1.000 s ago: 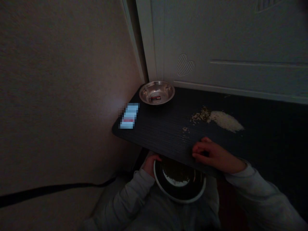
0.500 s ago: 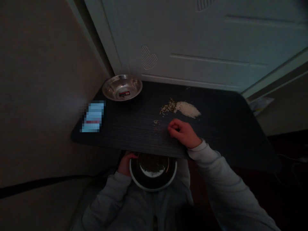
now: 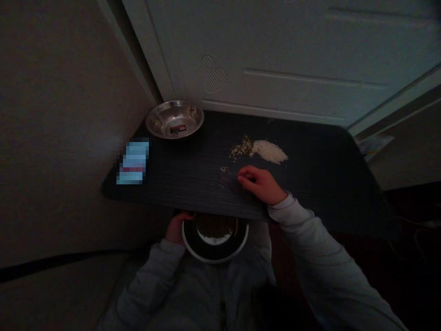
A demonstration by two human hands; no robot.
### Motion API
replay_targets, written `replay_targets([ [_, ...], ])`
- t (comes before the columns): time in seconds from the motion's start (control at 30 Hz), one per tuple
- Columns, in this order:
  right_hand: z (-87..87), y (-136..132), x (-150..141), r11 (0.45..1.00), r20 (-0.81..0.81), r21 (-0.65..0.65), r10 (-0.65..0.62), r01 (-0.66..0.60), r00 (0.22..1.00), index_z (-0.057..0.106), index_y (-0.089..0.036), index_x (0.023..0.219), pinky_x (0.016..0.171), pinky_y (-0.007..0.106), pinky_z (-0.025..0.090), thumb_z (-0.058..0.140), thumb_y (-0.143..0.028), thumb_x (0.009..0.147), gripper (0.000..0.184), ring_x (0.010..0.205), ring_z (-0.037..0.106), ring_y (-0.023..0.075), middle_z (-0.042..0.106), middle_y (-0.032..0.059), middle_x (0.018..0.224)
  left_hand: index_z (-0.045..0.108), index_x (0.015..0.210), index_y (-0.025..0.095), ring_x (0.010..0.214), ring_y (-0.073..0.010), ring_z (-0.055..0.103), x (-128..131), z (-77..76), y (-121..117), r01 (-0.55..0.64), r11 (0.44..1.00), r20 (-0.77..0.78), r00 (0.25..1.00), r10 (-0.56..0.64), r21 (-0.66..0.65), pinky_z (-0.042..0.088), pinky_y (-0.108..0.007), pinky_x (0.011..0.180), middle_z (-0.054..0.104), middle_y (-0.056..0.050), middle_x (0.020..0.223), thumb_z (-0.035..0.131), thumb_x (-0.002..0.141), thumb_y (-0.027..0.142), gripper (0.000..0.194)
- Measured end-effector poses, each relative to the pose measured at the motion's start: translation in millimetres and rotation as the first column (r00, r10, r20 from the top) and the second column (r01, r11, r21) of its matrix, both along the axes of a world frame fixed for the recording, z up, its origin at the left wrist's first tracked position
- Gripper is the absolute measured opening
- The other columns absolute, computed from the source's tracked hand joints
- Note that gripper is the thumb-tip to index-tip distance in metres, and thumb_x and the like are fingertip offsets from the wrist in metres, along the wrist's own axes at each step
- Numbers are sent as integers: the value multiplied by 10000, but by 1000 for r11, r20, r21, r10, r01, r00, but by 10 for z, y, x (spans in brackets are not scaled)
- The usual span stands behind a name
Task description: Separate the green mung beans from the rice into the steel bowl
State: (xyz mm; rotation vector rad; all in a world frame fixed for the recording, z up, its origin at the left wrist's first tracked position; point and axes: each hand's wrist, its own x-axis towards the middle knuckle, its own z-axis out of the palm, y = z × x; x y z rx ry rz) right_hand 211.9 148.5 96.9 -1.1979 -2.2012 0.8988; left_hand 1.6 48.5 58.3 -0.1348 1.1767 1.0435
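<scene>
My left hand (image 3: 176,228) grips the left rim of a bowl (image 3: 215,258) in my lap, just under the table's front edge. Dark green grains (image 3: 215,226) lie in the bowl, partly hidden by the table. Over the table, my right hand (image 3: 261,184) is closed with thumb and fingertips pinched together; whatever sits between them is too small to make out. Beyond it lies a pile of white rice-like grains (image 3: 270,151), with a smaller mixed patch of green and pale grains (image 3: 244,148) touching its left side. A few loose grains (image 3: 223,169) are scattered left of my fingertips.
A steel basin (image 3: 156,120) with a label inside stands at the table's back left corner. In front of it lies a blurred-out bright rectangle (image 3: 133,162). The dark table (image 3: 330,170) backs onto a white panelled door (image 3: 275,55); a wall rises on the left.
My right hand has shifted slightly left, its fingertips still pinched. The bowl and my left hand appear a little higher and further left, while the whole view has tilted slightly.
</scene>
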Motion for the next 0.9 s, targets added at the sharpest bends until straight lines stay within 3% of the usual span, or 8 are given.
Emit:
replay_targets([
  [0.23, -14, 0, -2, 1000, -2, 8, -6, 6, 1000, 516, -174, 791, 534, 204, 342, 433, -315, 743, 171, 504, 483, 83, 518, -34, 534, 611, 510, 142, 583, -220, 601, -47, -34, -16, 13, 1000, 16, 1000, -13, -12, 452, -320, 588, 589, -10, 390, 435, 481, 53, 200],
  [0.43, 4, -8, -15, 996, -17, -38, 80, -81, 997, 518, -170, 779, 527, 198, 348, 437, -314, 741, 170, 489, 480, 76, 526, -35, 534, 623, 543, 135, 593, -225, 605, -8, 2, -15, 13, 1000, 36, 999, -12, -27, 452, -333, 604, 597, -15, 408, 427, 486, 52, 220],
  [0.73, 21, -23, -15, 998, -6, -33, 55, -56, 998, 523, -165, 787, 530, 194, 352, 442, -303, 741, 166, 478, 479, 73, 524, -38, 521, 596, 488, 152, 622, -218, 603, 18, 32, 9, -22, 1000, 16, 1000, 22, -22, 437, -326, 641, 617, -8, 455, 430, 473, 31, 206],
  [0.9, 32, -27, -38, 996, 31, 7, 94, -94, 995, 527, -166, 785, 590, 209, 353, 447, -298, 741, 160, 497, 481, 76, 536, -39, 523, 599, 501, 169, 658, -231, 599, 7, 0, -6, -8, 1000, 11, 1000, 8, -15, 435, -329, 633, 616, -4, 457, 437, 480, 41, 207],
])
